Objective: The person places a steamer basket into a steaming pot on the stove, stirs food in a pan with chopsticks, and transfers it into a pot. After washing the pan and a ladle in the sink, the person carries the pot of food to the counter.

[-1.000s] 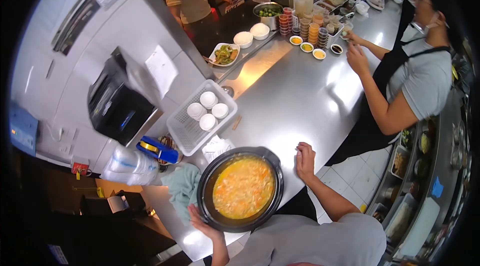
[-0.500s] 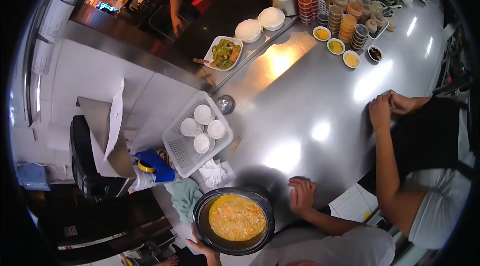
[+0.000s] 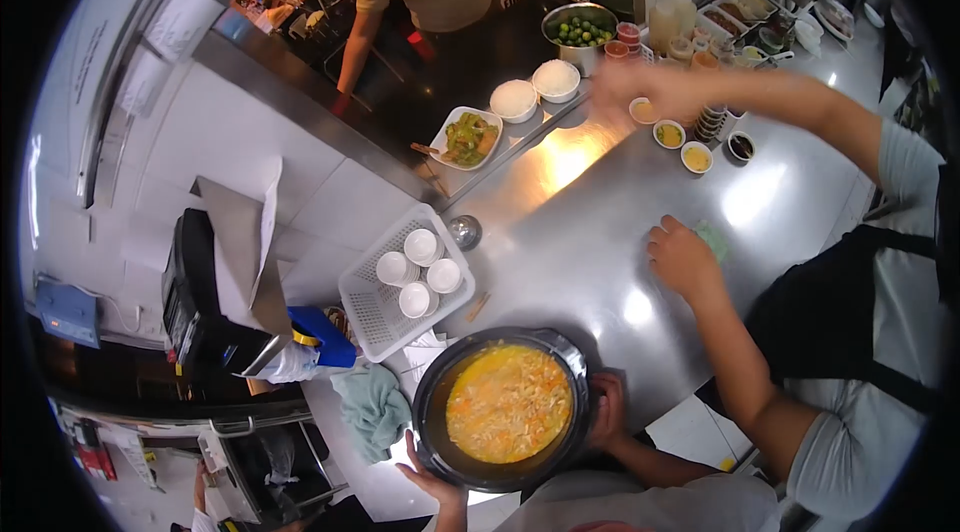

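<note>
A round black pot point(image 3: 575, 357) is held near the counter's front edge. In it is a yellow-orange soup point(image 3: 510, 402) with pale shreds and orange bits. My left hand point(image 3: 432, 480) is closed at the pot's lower left side, the thumb lying along the wall. On the right, my right hand point(image 3: 605, 410) grips the pot by its side; part of its fingers is hidden. Just left of the pot lies a crumpled green cloth point(image 3: 372, 410).
A white basket point(image 3: 365, 307) of stacked small cups stands behind the pot, near a metal call bell point(image 3: 464, 232). A co-worker's blurred hand point(image 3: 630, 87) reaches across, the other point(image 3: 685, 254) over the counter. Rice bowls point(image 3: 514, 100) and a vegetable dish point(image 3: 465, 139) line the pass.
My right hand has gone from the counter to the pot's side. The pot appears lifted and shifted right. The co-worker's hands have parted, one reaching toward the sauces; the person beyond the pass shows more.
</note>
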Tool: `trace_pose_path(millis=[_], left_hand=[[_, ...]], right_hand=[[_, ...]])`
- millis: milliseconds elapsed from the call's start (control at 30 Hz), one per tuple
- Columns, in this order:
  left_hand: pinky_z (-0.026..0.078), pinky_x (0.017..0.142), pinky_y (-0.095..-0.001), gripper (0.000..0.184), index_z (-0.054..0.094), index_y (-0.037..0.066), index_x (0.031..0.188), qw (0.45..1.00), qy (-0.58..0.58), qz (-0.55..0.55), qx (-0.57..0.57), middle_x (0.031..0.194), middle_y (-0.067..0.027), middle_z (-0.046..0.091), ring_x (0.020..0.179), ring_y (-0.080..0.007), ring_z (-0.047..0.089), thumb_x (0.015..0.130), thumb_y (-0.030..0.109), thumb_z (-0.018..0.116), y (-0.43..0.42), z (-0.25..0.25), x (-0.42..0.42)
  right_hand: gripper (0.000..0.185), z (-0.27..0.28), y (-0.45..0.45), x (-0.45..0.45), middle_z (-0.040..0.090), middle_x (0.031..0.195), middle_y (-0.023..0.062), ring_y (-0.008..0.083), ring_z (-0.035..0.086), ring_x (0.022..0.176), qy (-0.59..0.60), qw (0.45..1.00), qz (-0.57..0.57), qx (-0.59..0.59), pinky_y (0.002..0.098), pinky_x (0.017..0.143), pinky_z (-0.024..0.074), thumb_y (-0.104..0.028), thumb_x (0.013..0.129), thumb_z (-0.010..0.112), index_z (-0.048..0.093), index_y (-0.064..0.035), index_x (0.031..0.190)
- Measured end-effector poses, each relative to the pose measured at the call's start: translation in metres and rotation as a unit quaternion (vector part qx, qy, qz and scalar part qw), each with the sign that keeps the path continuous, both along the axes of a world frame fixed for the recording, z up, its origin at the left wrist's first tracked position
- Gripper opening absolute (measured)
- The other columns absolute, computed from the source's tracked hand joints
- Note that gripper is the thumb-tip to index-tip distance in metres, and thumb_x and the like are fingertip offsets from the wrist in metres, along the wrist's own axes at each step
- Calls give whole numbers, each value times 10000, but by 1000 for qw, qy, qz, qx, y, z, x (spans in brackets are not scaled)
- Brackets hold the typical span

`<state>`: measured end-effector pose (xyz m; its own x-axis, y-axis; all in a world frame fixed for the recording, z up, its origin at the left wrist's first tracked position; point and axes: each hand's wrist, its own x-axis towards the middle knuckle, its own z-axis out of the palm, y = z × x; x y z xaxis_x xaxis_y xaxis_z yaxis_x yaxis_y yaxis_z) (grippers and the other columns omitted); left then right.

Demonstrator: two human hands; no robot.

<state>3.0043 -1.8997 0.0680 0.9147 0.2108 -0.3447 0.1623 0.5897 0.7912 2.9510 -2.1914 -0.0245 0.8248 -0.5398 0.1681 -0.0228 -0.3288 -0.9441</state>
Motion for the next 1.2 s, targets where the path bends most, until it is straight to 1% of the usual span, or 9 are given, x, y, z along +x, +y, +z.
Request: trace_pose_path(millis=[100,200,267,600,667,800,933,967,1200], left_hand=[[275,1145,-469,709,310,165,1484,999,-50,9,-13,1479,-105,374,1368,-307,348,971,648,230,-6,-13,-1],[168,1180,-430,703,284,74,1487,981,-75,31,175,1544,-105,272,1428,-276,239,1008,577,169,-11,-10,2],[122,1188,-422,706,244,45,1502,988,-115,42,93,1575,-107,219,1460,-260,164,1018,551,153,-15,-14,2],[137,1189,-429,608,239,-33,1488,963,-159,55,213,1553,-184,246,1433,-322,229,1014,340,312,-41,-16,-7],[171,1182,-420,613,256,-25,1484,953,-159,48,254,1546,-169,261,1432,-329,222,1036,384,162,-47,-17,-6],[162,1181,-409,611,240,-31,1486,955,-175,53,234,1548,-188,248,1425,-338,232,1041,382,169,-60,-25,-3],[165,1174,-408,606,232,-36,1486,956,-197,51,212,1549,-196,242,1425,-340,230,1044,376,182,-66,-25,6],[167,1174,-407,604,233,-38,1485,956,-199,54,208,1549,-196,243,1425,-341,230,1044,372,184,-69,-26,7],[145,1187,-415,601,207,-78,1477,956,-220,52,187,1559,-218,208,1448,-332,194,1044,338,234,-81,-20,12]], right_hand=[[406,3,-1,-4,526,1115,242,396,519,1027,-3,999,1,-32,442,918,412,-253,991,333,542,73,1112],[315,23,9,-5,519,1074,242,397,514,985,-23,999,-8,-30,425,907,415,-166,990,340,520,61,1113],[286,18,12,-11,505,1056,250,405,508,977,-15,998,-25,-60,429,902,414,-139,979,352,512,56,1114],[372,-22,53,-56,467,1118,288,453,474,1033,39,975,-62,-210,481,939,384,-155,950,360,439,85,1222],[401,-28,63,-56,469,1127,284,452,469,1048,59,963,-98,-245,489,950,375,-192,956,349,433,76,1243],[360,15,72,-51,506,1095,236,390,514,1031,-9,980,-122,-156,429,937,400,-224,1010,335,474,55,1189],[399,27,99,-47,444,1301,229,349,441,1229,-60,971,-185,-140,390,1040,339,-166,1000,389,392,57,1330],[375,42,113,-42,442,1274,199,337,458,1150,-74,967,-205,-132,380,1028,339,-194,1025,339,431,43,1301],[404,50,124,-30,434,1377,230,317,425,1285,-7,964,-242,-112,396,1095,305,-173,1015,430,421,54,1349]])
